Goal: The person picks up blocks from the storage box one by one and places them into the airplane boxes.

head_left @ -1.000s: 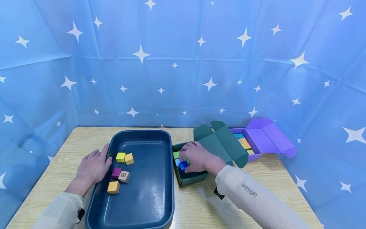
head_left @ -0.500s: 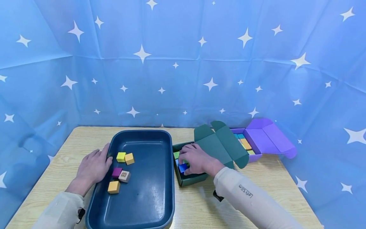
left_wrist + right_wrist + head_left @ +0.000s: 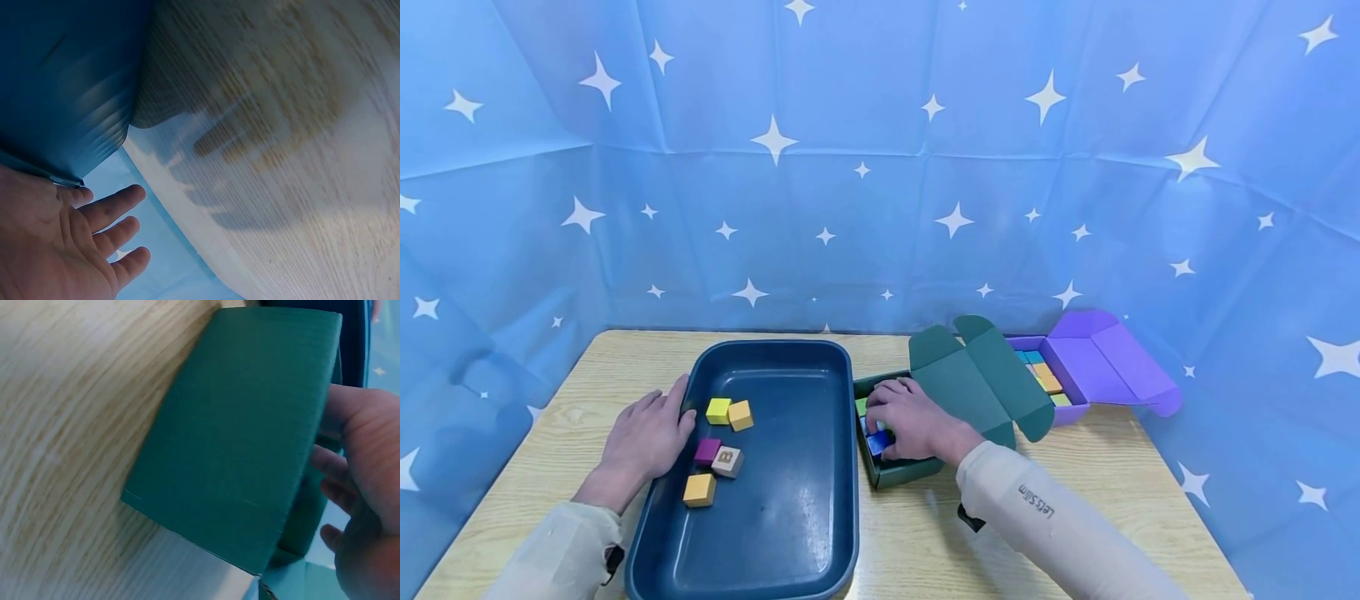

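Note:
My right hand (image 3: 910, 421) reaches into the dark green cardboard box (image 3: 904, 475), thumb and fingers pinching a dark blue cube (image 3: 877, 442). Light blue and green cubes (image 3: 861, 406) show beside it in the box. From the right wrist view, the box's green side wall (image 3: 231, 437) hides the fingertips and the cube. At the left, my left hand (image 3: 643, 442) rests at the rim of a dark blue tray (image 3: 852, 500). Its fingers are extended under the tray edge's side in the left wrist view, where the palm (image 3: 44, 244) shows.
Inside the tray lie a yellow cube (image 3: 718, 411), orange cubes (image 3: 699, 490), a purple cube (image 3: 707, 452) and a wooden letter cube (image 3: 727, 462). The green box's open lid (image 3: 970, 383) leans toward a purple box (image 3: 1070, 413) holding several cubes. A starry blue curtain (image 3: 880, 192) surrounds the table.
My right hand has shifted slightly down and left with the dark blue cube, which sits a little lower in the green box. The left hand stays at the tray.

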